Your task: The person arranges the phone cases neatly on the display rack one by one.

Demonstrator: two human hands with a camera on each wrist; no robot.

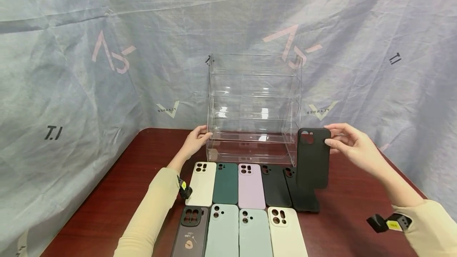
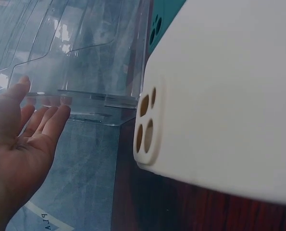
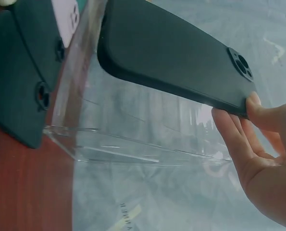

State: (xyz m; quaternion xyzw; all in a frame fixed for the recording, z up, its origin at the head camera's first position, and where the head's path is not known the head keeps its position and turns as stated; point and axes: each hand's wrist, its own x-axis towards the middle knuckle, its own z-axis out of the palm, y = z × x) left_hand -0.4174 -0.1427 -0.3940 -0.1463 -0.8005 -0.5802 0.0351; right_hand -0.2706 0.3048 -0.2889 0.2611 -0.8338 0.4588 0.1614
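My right hand (image 1: 348, 144) pinches a black phone case (image 1: 313, 162) by its upper right edge, between thumb and fingers. The case hangs upright above the table, partly in front of another black case (image 1: 301, 195) lying flat. In the right wrist view the held case (image 3: 167, 53) shows its camera cutout close to the fingertips. A clear tiered display rack (image 1: 250, 136) stands behind the cases. At its lower left side is my left hand (image 1: 197, 140), fingertips at the clear wall. The left wrist view shows this hand (image 2: 30, 144) with fingers loosely extended beside the rack (image 2: 85, 53).
Two rows of phone cases lie in front of the rack: cream (image 1: 201, 185), dark green (image 1: 225, 185), lilac (image 1: 251, 187) and black (image 1: 276, 187) behind, with a dark patterned case (image 1: 191, 233), two pale blue ones (image 1: 222, 233) and another cream one (image 1: 287, 235) nearer. Grey cloth (image 1: 171, 50) hangs behind the table.
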